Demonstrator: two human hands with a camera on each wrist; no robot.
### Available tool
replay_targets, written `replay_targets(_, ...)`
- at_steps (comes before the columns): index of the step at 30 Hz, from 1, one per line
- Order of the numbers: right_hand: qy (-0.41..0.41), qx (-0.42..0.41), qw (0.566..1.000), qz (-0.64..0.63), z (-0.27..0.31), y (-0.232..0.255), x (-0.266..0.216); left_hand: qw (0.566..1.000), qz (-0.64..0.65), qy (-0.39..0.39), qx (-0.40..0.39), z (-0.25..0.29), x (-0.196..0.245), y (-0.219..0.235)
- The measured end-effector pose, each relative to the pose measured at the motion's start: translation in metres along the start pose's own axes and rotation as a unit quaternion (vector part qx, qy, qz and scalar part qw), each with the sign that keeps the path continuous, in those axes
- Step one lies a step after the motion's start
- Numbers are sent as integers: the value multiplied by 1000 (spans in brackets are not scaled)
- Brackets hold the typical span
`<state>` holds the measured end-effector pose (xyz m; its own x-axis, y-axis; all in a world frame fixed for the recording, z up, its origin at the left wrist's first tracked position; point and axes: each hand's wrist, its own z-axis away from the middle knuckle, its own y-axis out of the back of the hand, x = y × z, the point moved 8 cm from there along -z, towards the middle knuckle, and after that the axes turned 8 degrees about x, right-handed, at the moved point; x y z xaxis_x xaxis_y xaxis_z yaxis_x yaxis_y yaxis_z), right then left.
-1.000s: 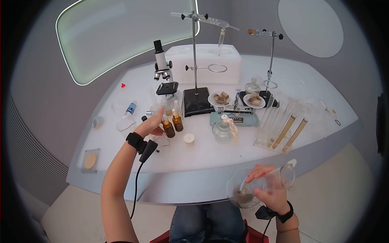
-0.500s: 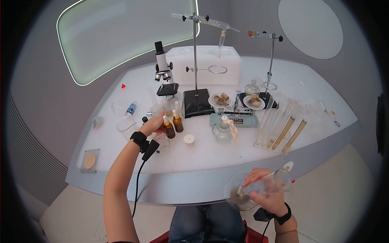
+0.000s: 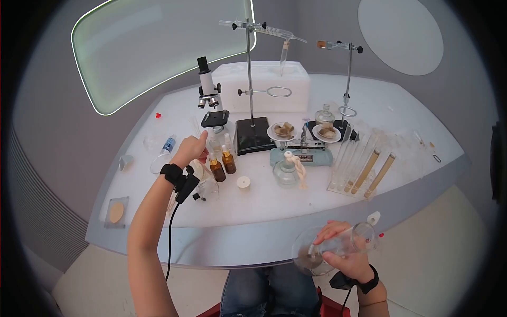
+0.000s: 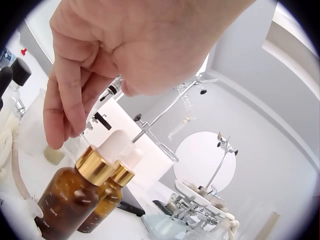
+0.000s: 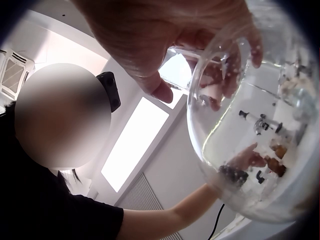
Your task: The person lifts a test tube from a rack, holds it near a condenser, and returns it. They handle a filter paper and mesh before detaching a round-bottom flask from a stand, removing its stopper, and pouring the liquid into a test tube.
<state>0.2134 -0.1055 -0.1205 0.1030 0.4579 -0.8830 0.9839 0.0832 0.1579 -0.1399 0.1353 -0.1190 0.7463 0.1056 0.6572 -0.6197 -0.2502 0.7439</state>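
Note:
My left hand [image 3: 191,150] is over the left part of the table, beside two brown dropper bottles [image 3: 217,170] with gold collars. In the left wrist view its fingers [image 4: 70,107] hang loosely bent, close above clear glassware, with nothing seen between them. The dropper bottles' white rubber bulbs stand just below and right of those fingers. At the table's front edge my right hand [image 3: 346,256] grips a clear glass flask [image 3: 301,245] tipped on its side, its wide rounded end to the left. Dark matter shows near that wide end.
Behind the bottles stand a microscope [image 3: 209,84] and a tall retort stand [image 3: 250,79]. A balance [image 3: 301,157] with loaded pans, an alcohol lamp [image 3: 286,173] and a test tube rack [image 3: 348,191] fill the right side. A white stopper [image 3: 243,183] sits near the middle.
My left hand dips beside the brown bottles, then shifts back and left toward the glassware by the microscope. The right hand keeps its hold on the flask, which tips slightly.

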Motion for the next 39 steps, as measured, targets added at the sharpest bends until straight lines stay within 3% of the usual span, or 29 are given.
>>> replay_targets(4, 10, 1, 1000, 2, -1, 0, 0, 999, -19, -28, 24, 7, 17, 18)
replay_targets(7, 13, 3, 1000, 16, -2, 0, 0, 987, -46, -106, 110, 35, 55, 59)
replay_targets(12, 28, 46, 998, 28, -12, 8, -2, 991, 33, -101, 80, 86, 72, 82)
replay_targets(18, 36, 65, 997, -2, -41, 6, -13, 982, 98, -81, -141, 150, 56, 3)
replay_targets(21, 64, 50, 997, 11, -64, -5, -25, 972, 32, -156, -175, 174, 51, -47)
replay_targets(25, 85, 34, 995, 24, -93, -28, -31, 965, 32, -179, -189, 171, 43, -84)
replay_targets(30, 54, 30, 997, -53, -126, -57, 3, 956, 126, -162, -211, 157, 36, -88)
replay_targets(32, 61, 31, 997, -33, -136, -67, 14, 953, 153, -149, -214, 159, 32, -77)
replay_targets(34, 72, 29, 997, -9, -143, -76, 21, 956, 125, -197, -178, 172, 32, -58)
replay_targets(39, 88, 15, 993, 74, -150, -92, 26, 955, 107, -213, -177, 215, 15, -30)
